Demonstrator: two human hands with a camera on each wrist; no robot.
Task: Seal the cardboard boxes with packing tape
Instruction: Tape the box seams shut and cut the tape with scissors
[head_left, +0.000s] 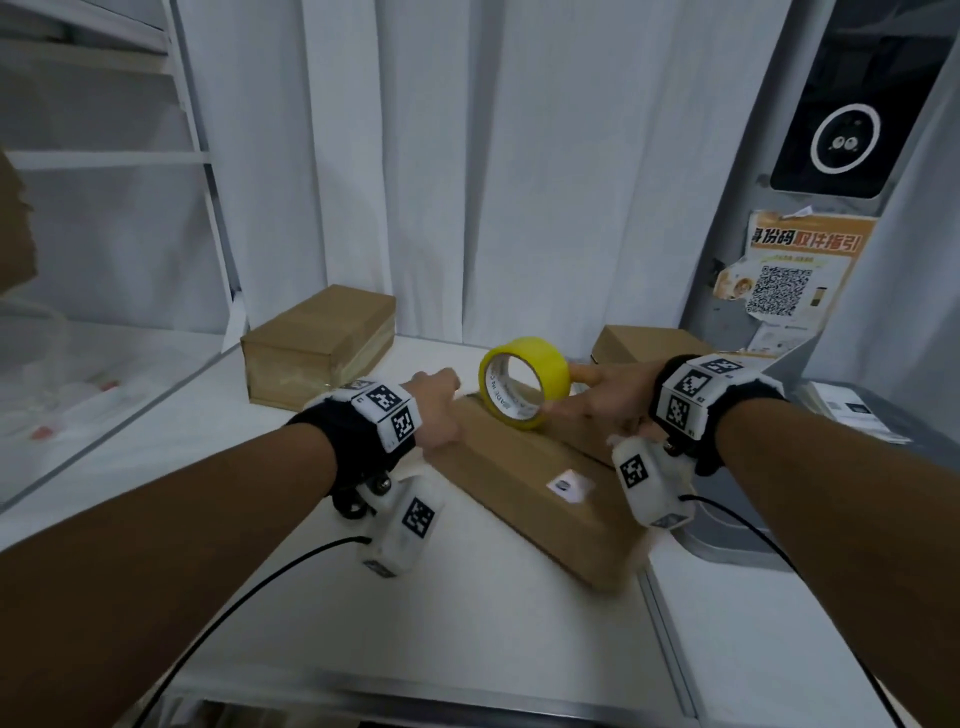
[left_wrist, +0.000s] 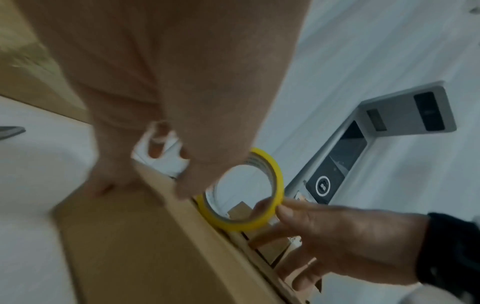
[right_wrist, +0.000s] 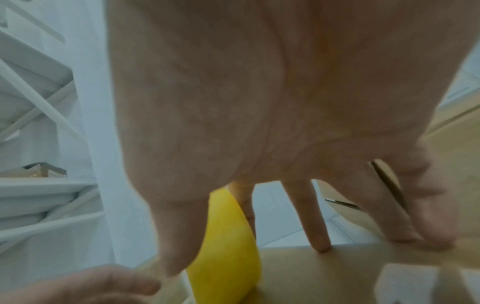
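A yellow roll of packing tape (head_left: 524, 382) stands on edge on the far end of a flat cardboard box (head_left: 530, 488) in the middle of the white table. My right hand (head_left: 561, 392) pinches the roll between thumb and index finger; in the right wrist view the roll (right_wrist: 228, 246) sits between them while the other fingertips touch the box top (right_wrist: 337, 273). My left hand (head_left: 441, 400) grips the box's far left edge, with its fingers (left_wrist: 103, 185) curled onto the box (left_wrist: 142, 246) beside the roll (left_wrist: 279, 179). Whether a tape end is pulled out is unclear.
A taped cardboard box (head_left: 317, 343) stands at the back left, and another box (head_left: 639, 343) at the back right behind my right hand. A grey kiosk with a QR poster (head_left: 800, 270) rises at the right. White shelves (head_left: 104, 156) stand to the left.
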